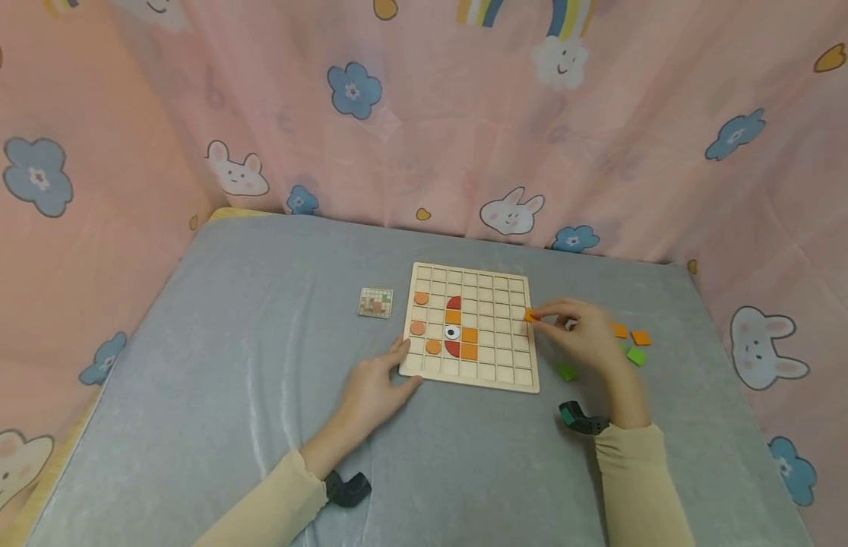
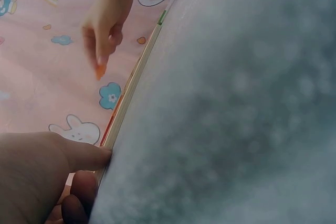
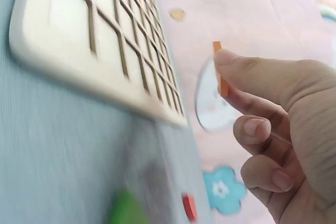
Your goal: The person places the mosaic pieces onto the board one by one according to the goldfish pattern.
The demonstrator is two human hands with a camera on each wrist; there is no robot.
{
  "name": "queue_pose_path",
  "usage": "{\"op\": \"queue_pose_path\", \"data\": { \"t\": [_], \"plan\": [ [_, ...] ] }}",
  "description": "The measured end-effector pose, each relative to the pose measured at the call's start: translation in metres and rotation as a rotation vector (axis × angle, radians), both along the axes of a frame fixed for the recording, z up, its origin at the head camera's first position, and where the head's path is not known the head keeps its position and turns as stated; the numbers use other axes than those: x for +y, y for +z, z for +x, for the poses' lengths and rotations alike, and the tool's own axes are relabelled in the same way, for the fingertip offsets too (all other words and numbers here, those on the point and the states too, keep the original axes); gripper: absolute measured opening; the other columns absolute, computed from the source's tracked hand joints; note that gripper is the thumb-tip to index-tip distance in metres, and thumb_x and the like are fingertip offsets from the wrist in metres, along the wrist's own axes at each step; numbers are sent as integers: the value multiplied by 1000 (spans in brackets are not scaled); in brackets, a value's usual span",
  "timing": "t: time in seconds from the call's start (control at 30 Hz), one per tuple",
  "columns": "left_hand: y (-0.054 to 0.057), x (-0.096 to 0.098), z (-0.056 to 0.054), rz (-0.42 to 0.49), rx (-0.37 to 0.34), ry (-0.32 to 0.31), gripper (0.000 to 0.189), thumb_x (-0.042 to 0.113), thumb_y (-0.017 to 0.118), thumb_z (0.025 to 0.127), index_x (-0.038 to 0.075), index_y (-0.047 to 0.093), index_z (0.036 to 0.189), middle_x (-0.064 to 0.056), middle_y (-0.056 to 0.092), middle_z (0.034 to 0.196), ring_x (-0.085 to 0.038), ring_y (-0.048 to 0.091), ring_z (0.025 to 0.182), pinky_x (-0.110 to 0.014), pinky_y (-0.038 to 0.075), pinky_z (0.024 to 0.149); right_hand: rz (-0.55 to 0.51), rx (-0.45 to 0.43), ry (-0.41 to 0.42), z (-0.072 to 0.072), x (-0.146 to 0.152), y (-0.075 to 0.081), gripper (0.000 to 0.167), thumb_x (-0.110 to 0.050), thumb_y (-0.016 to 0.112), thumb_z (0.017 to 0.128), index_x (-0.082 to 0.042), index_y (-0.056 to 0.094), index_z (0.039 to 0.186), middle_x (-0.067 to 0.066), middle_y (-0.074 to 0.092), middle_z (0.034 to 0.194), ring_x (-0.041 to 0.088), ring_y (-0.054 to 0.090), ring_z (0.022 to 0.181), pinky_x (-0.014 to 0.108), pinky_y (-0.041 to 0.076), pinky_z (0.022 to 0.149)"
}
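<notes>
Held tile point(image 1: 530, 315) near board edge point(image 1: 535, 360)

Held square point(image 1: 530, 315) was plain orange. Board point(image 1: 492, 384) was pale cream wood, lined with a darker brown grid. Discs point(image 1: 421, 298) on it were orange; curved wedges point(image 1: 454, 303) red; set squares point(image 1: 469, 351) flat orange; eye piece point(image 1: 453, 332) white with a black dot. Loose tiles point(image 1: 636, 355) at right were bright green and orange. Card point(image 1: 375, 303) had a pale grid with brown and green patches. Tablecloth point(image 1: 191, 365) was grey-blue. Curtain point(image 1: 424, 152) was pink, printed with blue flowers, white rabbits, yellow hearts, striped rainbows. Sleeves point(image 1: 639, 486) were pale beige; wrist devices point(image 1: 584, 419) were black, one green-patched.
</notes>
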State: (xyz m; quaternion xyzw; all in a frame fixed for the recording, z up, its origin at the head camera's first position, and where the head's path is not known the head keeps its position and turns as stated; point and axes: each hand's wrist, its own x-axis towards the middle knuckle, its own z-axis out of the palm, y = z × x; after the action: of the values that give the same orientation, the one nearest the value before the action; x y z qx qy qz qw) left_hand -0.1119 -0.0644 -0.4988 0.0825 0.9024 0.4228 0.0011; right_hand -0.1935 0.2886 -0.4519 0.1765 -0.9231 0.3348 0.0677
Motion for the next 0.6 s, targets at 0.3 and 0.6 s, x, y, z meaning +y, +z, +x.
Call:
{"op": "queue_pose_path", "data": {
  "t": [0.3, 0.6],
  "plan": [
    [1, 0, 0, -7, -8, 2, 65, 27, 84, 92, 5, 61, 148, -13, 56, 153, -36, 53, 141, -51, 51, 110, -52, -44, 89, -17, -47, -2, 14, -10, 85, 91, -8, 84, 105, 11, 78, 112, 16, 58, 74, 26, 46, 62],
    [1, 0, -1, -12, -16, 0, 66, 28, 84, 92, 5, 61, 149, -12, 55, 154, -36, 52, 141, -51, 51, 110, -66, -42, 177, -27, -77, -9, 12, -8, 85, 90, -8, 85, 102, 9, 79, 109, 16, 61, 76, 26, 51, 67]
  ]
}}
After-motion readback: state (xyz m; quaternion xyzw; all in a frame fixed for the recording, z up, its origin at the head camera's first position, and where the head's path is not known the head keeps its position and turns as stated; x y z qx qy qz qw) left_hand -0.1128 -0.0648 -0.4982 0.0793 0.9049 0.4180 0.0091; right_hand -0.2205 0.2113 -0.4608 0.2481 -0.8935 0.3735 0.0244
